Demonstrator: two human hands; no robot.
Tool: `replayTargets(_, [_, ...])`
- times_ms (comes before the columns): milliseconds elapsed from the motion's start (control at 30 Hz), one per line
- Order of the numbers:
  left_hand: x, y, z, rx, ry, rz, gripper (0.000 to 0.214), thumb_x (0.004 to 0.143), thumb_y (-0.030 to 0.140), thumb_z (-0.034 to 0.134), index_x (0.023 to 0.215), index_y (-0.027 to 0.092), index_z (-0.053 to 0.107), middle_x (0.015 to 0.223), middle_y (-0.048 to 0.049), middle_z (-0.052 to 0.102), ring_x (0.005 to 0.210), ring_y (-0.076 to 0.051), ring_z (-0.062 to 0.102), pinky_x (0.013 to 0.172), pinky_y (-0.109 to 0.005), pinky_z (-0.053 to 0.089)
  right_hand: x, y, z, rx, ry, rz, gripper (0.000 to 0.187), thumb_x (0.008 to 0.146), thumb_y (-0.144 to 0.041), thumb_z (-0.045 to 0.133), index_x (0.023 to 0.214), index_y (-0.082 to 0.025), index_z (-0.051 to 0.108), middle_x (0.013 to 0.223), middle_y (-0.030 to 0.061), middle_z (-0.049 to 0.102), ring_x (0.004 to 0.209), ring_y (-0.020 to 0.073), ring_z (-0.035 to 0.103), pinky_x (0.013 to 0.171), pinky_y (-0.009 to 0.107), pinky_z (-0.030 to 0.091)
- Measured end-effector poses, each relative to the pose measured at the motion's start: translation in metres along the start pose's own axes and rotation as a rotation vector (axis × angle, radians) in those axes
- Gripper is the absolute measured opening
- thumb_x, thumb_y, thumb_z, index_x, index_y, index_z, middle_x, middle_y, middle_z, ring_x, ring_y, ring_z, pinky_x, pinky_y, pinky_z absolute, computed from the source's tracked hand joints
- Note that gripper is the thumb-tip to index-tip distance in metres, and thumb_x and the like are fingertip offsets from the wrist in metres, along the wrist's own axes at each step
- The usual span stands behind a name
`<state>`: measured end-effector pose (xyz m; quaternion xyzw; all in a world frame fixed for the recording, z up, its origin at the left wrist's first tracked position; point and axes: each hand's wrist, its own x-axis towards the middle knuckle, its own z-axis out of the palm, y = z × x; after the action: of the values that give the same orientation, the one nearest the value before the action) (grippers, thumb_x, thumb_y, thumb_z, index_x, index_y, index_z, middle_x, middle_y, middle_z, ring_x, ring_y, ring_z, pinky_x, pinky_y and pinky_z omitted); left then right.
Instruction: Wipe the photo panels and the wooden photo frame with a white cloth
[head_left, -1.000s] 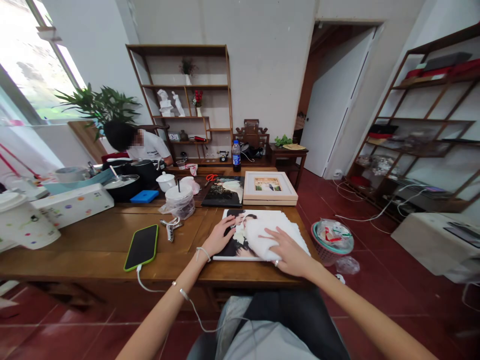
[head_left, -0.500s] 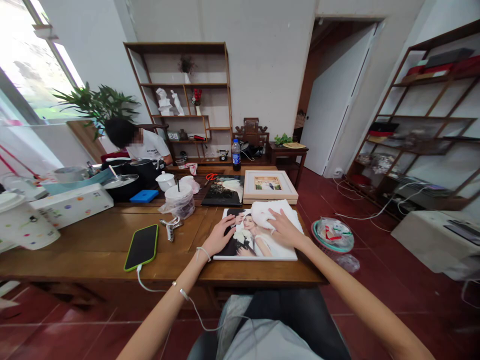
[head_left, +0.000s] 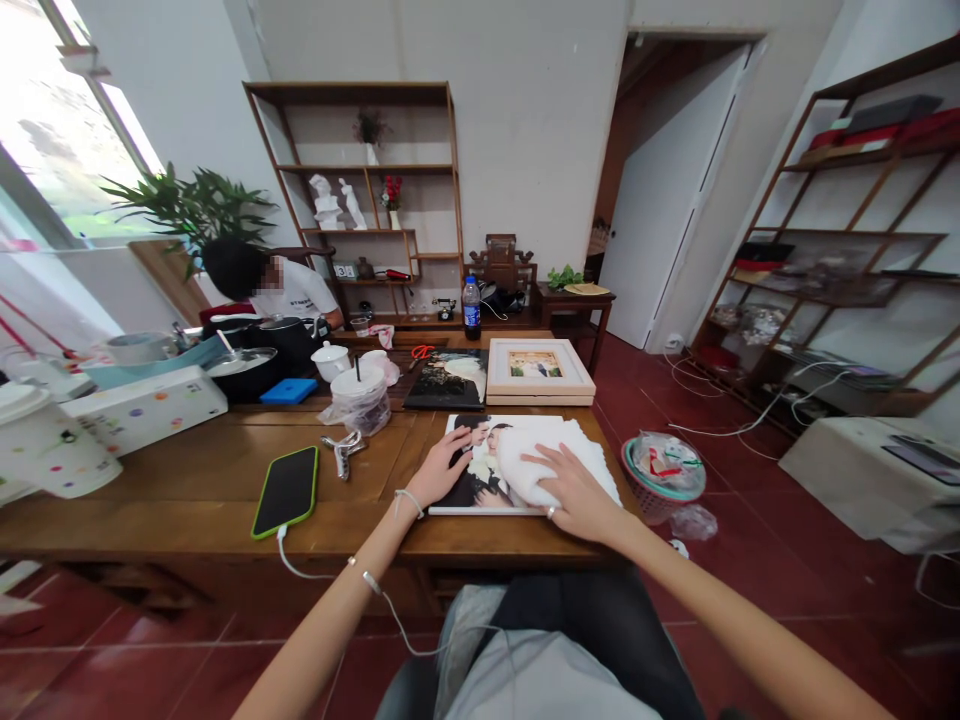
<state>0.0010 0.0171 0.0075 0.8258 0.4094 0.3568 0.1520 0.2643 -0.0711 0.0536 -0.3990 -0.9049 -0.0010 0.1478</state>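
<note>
A wedding photo panel (head_left: 474, 490) with a white edge lies flat on the wooden table in front of me. My left hand (head_left: 442, 470) rests on its left side, fingers stretched out and holding nothing. Under my right hand (head_left: 579, 490) is a fluffy white cloth (head_left: 592, 450), pressed onto the right part of the picture. The fingers spread over the cloth, with the thumb side toward me. The cloth hides much of the photo's right half and reaches past its right edge.
Beyond the panel lie a pale framed picture (head_left: 541, 398) and a dark photo panel (head_left: 448, 385). A charging phone (head_left: 285, 490), a metal stand (head_left: 343, 453) and a bagged cup (head_left: 357, 400) stand left. A basket (head_left: 656, 500) is on the floor right. Another person (head_left: 296, 295) sits across.
My right hand has moved toward me with the cloth, from the photo's upper right to its lower right. My left hand stays nearly in place.
</note>
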Motion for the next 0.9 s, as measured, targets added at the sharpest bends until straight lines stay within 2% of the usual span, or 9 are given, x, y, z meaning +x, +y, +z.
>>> replayTargets(233, [0.000, -0.001, 0.000, -0.022, 0.006, 0.005, 0.034, 0.086, 0.031, 0.044, 0.115, 0.019, 0.056, 0.130, -0.0085, 0.049, 0.120, -0.021, 0.046, 0.104, -0.041, 0.033, 0.050, 0.061, 0.007, 0.011, -0.005, 0.082, 0.035, 0.079, -0.015, 0.044, 0.111, -0.018, 0.057, 0.133, 0.0109, 0.046, 0.133, 0.0247, 0.020, 0.106, 0.053, 0.011])
replayTargets(367, [0.001, 0.000, 0.000, -0.024, 0.004, -0.003, 0.033, 0.086, 0.031, 0.044, 0.114, 0.019, 0.057, 0.128, -0.0090, 0.051, 0.120, -0.021, 0.046, 0.104, -0.040, 0.033, 0.061, 0.072, 0.010, -0.006, -0.001, 0.138, 0.036, 0.080, -0.013, 0.040, 0.113, -0.014, 0.055, 0.128, 0.0149, 0.049, 0.132, 0.0246, 0.021, 0.106, 0.054, 0.010])
replayTargets(500, [0.001, 0.002, 0.000, -0.016, 0.010, -0.017, 0.033, 0.086, 0.031, 0.045, 0.114, 0.018, 0.057, 0.128, -0.0099, 0.050, 0.120, -0.021, 0.046, 0.104, -0.040, 0.033, 0.044, 0.051, 0.006, -0.015, -0.027, 0.086, 0.040, 0.073, -0.009, 0.043, 0.110, -0.014, 0.056, 0.130, 0.0148, 0.047, 0.133, 0.0258, 0.020, 0.105, 0.056, 0.011])
replayTargets(733, [-0.001, 0.002, 0.000, -0.009, 0.010, -0.023, 0.035, 0.087, 0.032, 0.044, 0.115, 0.017, 0.056, 0.130, -0.0104, 0.049, 0.122, -0.021, 0.044, 0.105, -0.039, 0.032, -0.011, -0.014, -0.013, 0.056, -0.100, -0.066, 0.038, 0.063, -0.006, 0.047, 0.096, -0.019, 0.061, 0.139, 0.0045, 0.038, 0.135, 0.0246, 0.013, 0.107, 0.054, 0.005])
replayTargets(800, [-0.001, 0.002, 0.000, -0.005, 0.006, -0.022, 0.035, 0.087, 0.032, 0.043, 0.116, 0.016, 0.056, 0.130, -0.0110, 0.048, 0.122, -0.021, 0.043, 0.105, -0.039, 0.031, -0.017, -0.019, -0.015, 0.075, -0.118, -0.107, 0.038, 0.063, -0.007, 0.049, 0.096, -0.019, 0.061, 0.140, 0.0035, 0.038, 0.135, 0.0236, 0.013, 0.108, 0.052, 0.005])
replayTargets(900, [-0.001, 0.001, 0.000, -0.001, 0.000, -0.016, 0.036, 0.087, 0.032, 0.043, 0.116, 0.015, 0.056, 0.130, -0.0113, 0.048, 0.123, -0.021, 0.042, 0.106, -0.038, 0.031, -0.009, -0.010, -0.013, 0.087, -0.100, -0.124, 0.035, 0.065, -0.008, 0.051, 0.097, -0.019, 0.061, 0.139, 0.0051, 0.038, 0.134, 0.0224, 0.017, 0.109, 0.049, 0.008])
